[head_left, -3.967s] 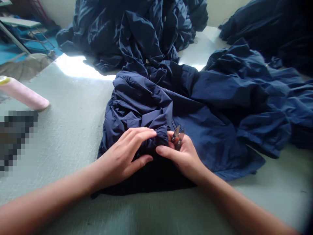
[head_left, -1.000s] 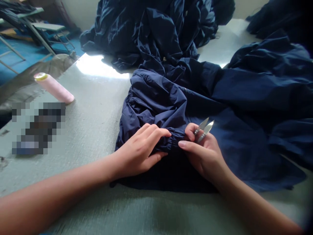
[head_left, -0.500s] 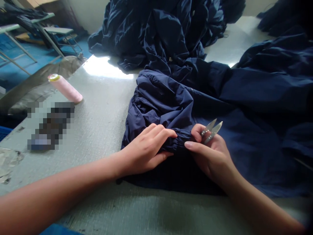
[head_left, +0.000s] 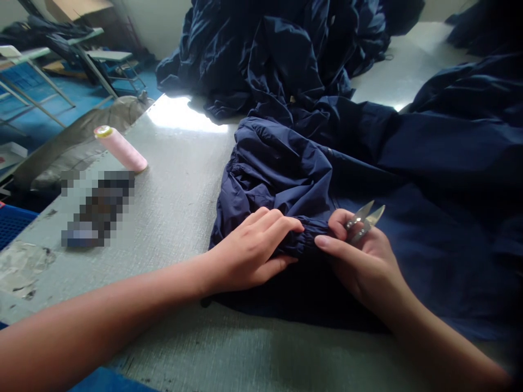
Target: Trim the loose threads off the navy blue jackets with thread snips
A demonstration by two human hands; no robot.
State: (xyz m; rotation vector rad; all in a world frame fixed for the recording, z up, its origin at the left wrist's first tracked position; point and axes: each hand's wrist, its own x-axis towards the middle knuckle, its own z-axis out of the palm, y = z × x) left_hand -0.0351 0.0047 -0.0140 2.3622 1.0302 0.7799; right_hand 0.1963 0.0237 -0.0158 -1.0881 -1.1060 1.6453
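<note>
A navy garment (head_left: 281, 158) lies across the table, its gathered elastic edge (head_left: 309, 235) running between my two hands. My left hand (head_left: 257, 247) is closed on this edge from the left, fingers over the top and thumb below. From the right, my right hand (head_left: 363, 258) pinches the same edge between thumb and forefinger. Metal thread snips (head_left: 365, 222) are tucked in the right hand too, blades apart and pointing up and away from the cloth. The curled fingers hide the snips' handle.
A pink thread cone (head_left: 125, 152) stands on the table (head_left: 175, 185) at the left, with a blurred-out item (head_left: 100, 209) in front of it. A heap of navy garments (head_left: 278, 60) fills the back. A blue basket (head_left: 14, 223) shows beyond the left edge.
The whole scene has shifted slightly right in view as the camera turned. Both hands keep their hold on the gathered edge, and the snips stay in the right hand.
</note>
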